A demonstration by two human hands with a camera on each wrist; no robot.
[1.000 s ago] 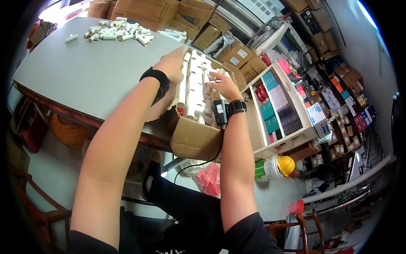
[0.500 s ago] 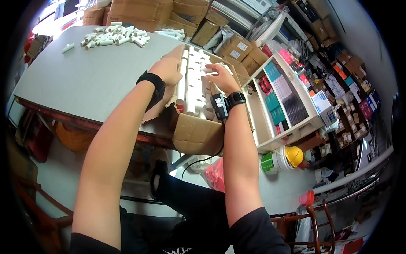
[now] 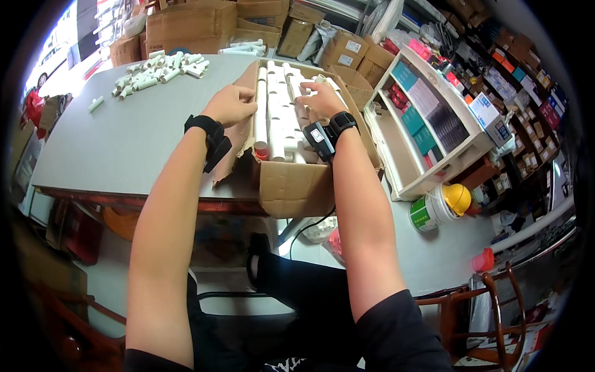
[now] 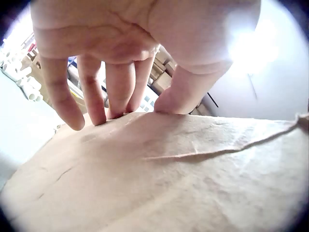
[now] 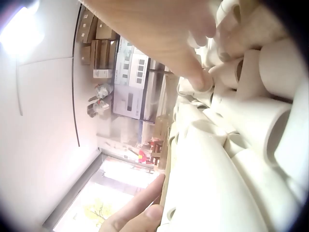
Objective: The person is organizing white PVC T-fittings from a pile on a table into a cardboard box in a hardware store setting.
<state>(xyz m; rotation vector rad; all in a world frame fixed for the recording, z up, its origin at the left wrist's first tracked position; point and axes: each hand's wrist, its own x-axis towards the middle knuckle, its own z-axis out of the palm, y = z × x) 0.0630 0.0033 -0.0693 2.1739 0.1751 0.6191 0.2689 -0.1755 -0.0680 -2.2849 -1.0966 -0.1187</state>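
Observation:
An open cardboard box holds rows of short white plastic pipe pieces, with a red piece at its near left corner. My left hand grips the torn left flap at its upper edge, thumb and fingers bent onto it. Inside the box, my right hand has its thumb and fingers around a pipe piece among the upper rows; that hand covers much of the piece. Several pipe ends crowd right under it in the right wrist view.
More loose pipe pieces lie piled on the grey table, one apart at the left. A white shelf unit stands right of the box. Cardboard boxes line the back. A bucket with a yellow helmet is on the floor.
The head view has turned, so the box and table sit differently in it. My left hand stays at the flap, and my right hand stays over the pipe rows with small finger movement.

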